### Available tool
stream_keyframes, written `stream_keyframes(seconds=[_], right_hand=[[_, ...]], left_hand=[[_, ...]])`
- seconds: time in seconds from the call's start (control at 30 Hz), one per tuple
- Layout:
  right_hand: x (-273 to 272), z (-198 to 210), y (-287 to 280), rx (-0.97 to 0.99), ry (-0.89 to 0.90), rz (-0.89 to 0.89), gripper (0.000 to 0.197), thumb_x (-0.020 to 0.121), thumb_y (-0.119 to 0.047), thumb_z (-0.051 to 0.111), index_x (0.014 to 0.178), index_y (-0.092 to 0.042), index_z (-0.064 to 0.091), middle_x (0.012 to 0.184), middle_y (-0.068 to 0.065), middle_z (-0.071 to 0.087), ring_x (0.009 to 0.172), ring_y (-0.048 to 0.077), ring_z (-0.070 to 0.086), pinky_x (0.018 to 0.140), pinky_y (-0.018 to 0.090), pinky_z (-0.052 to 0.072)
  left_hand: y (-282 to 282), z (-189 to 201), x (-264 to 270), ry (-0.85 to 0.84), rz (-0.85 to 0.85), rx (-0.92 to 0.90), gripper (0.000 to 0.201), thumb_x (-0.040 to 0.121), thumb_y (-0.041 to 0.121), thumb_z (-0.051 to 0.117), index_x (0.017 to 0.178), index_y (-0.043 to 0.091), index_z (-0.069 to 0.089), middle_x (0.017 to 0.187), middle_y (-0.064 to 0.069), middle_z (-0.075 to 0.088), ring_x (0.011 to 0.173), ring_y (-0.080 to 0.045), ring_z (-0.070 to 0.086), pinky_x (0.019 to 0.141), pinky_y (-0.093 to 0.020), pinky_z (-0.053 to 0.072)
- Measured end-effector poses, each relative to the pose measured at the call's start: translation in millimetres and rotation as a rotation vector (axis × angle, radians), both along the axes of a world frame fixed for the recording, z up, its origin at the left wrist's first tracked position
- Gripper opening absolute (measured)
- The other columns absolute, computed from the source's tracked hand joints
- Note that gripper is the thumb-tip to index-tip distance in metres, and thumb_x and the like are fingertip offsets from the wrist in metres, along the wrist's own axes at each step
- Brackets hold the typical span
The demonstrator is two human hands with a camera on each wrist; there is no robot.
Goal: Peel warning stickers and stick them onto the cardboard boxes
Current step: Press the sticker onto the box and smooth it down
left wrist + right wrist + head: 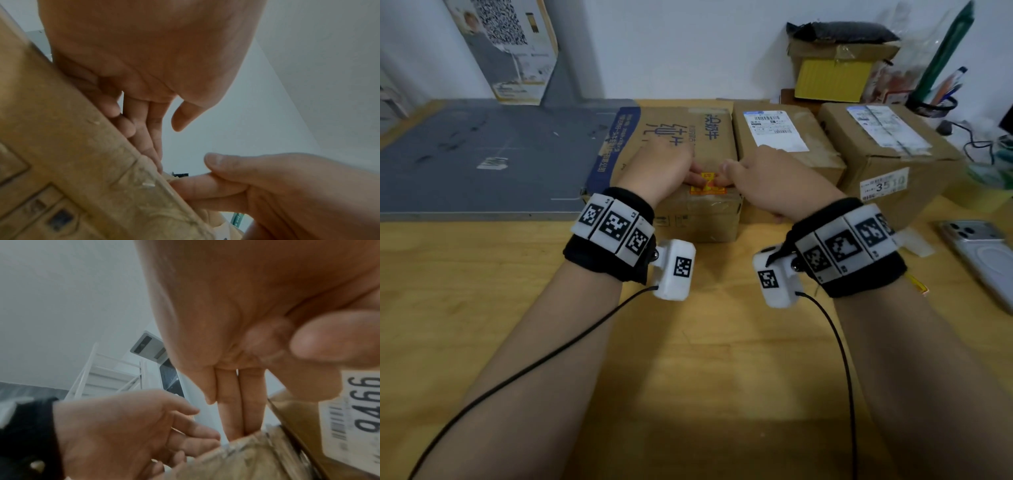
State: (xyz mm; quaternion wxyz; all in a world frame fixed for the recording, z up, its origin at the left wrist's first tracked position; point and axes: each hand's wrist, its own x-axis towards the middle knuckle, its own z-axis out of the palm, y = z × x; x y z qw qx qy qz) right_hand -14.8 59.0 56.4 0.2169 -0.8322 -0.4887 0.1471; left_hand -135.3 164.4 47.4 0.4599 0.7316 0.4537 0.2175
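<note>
An orange and yellow warning sticker (708, 183) lies on top of the left cardboard box (681, 137), close to its near edge. My left hand (688, 174) rests on the box top, its straight fingers (152, 146) pressing down at the sticker's left side. From the right, my right hand (729, 178) meets it, with its straight fingers (236, 410) on the sticker's right side and the thumb lifted. The fingers cover most of the sticker. Neither hand holds anything.
A middle box (784, 137) and a right box (887, 144), both with white shipping labels, stand beside the left one. A grey mat (482, 154) lies at the left and a phone (983, 253) at the right edge. Against the back wall are a yellow box (832, 78) and a pen holder (931, 102).
</note>
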Motion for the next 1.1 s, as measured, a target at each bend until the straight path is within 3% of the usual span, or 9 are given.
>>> stream_keyframes(seconds=[0.17,0.27,0.4,0.5,0.6,0.7,0.8,0.93,1.1], right_hand=[[-5.0,1.6,-0.4,-0.071,-0.03,-0.017,0.043,0.098,-0.053,0.05,0.108,-0.016,0.07,0.076,0.002,0.056,0.08,0.026,0.064,0.065,0.039,0.056],[-6.8,6.7,-12.6,-0.076,-0.013,0.001,0.034,0.093,-0.046,0.062,0.106,-0.017,0.074,0.077,0.004,0.061,0.071,0.028,0.067,0.06,0.044,0.064],[-11.6,11.1,-29.1,-0.057,0.047,0.028,0.019,0.093,-0.035,0.067,0.101,-0.025,0.081,0.083,0.005,0.069,0.064,0.03,0.068,0.05,0.046,0.063],[-11.7,10.4,-35.2,0.018,0.104,0.01,0.012,0.093,-0.031,0.069,0.088,-0.031,0.08,0.093,0.01,0.074,0.061,0.032,0.069,0.05,0.044,0.064],[-9.1,6.9,-36.7,0.085,0.129,-0.039,0.015,0.094,-0.027,0.066,0.085,-0.029,0.078,0.07,0.006,0.066,0.039,0.016,0.053,0.044,0.03,0.059],[-3.5,4.4,-36.5,0.139,0.1,-0.106,0.018,0.093,-0.027,0.063,0.083,-0.021,0.076,0.081,0.002,0.072,0.05,0.021,0.061,0.051,0.035,0.062],[2.0,0.4,-33.9,0.065,-0.069,-0.167,0.023,0.093,-0.034,0.062,0.09,-0.014,0.074,0.069,0.004,0.062,0.068,0.031,0.066,0.07,0.042,0.063],[-4.1,-6.0,-26.8,-0.052,0.025,-0.15,0.038,0.099,-0.043,0.055,0.087,-0.008,0.065,0.077,0.006,0.073,0.052,0.027,0.065,0.069,0.043,0.063],[-15.2,-15.2,-18.3,-0.089,0.123,-0.148,0.055,0.103,-0.052,0.043,0.098,-0.001,0.063,0.062,0.005,0.076,0.035,0.019,0.057,0.054,0.031,0.054]], left_hand=[[-6.1,1.0,-7.6,-0.024,-0.022,0.013,0.027,0.098,0.026,0.047,0.086,0.023,0.072,0.088,0.007,0.079,0.078,-0.006,0.062,0.088,-0.031,0.044],[-13.4,4.1,-12.4,-0.009,-0.06,0.022,0.026,0.091,0.02,0.052,0.079,0.023,0.075,0.101,0.0,0.077,0.105,-0.021,0.067,0.101,-0.038,0.049],[-18.5,9.3,-17.3,-0.002,-0.075,-0.016,0.024,0.088,0.017,0.056,0.078,0.022,0.078,0.103,-0.004,0.077,0.111,-0.025,0.067,0.107,-0.045,0.047],[-25.4,6.6,-22.0,-0.001,-0.043,0.043,0.022,0.092,0.021,0.055,0.089,0.021,0.077,0.1,0.005,0.077,0.105,-0.017,0.066,0.104,-0.036,0.047],[-34.0,1.0,-24.8,0.05,-0.028,0.173,0.024,0.096,0.023,0.056,0.109,0.022,0.076,0.117,0.005,0.069,0.11,-0.016,0.058,0.101,-0.034,0.044],[-28.5,-3.4,-33.1,0.038,0.02,0.205,0.025,0.095,0.013,0.055,0.11,0.026,0.071,0.121,0.007,0.066,0.115,-0.014,0.055,0.099,-0.036,0.046],[-15.4,-6.7,-49.9,0.109,0.148,0.28,0.04,0.09,0.006,0.051,0.12,0.032,0.061,0.128,0.001,0.064,0.122,-0.027,0.056,0.101,-0.046,0.049],[-3.8,-9.0,-64.6,0.354,0.328,0.226,0.053,0.089,0.032,0.069,0.137,0.027,0.048,0.15,-0.013,0.039,0.142,-0.04,0.024,0.113,-0.059,0.025],[4.9,-17.1,-68.6,0.114,0.318,-0.015,0.045,0.081,0.035,0.077,0.11,0.012,0.051,0.112,-0.011,0.061,0.112,-0.034,0.056,0.102,-0.045,0.047]])
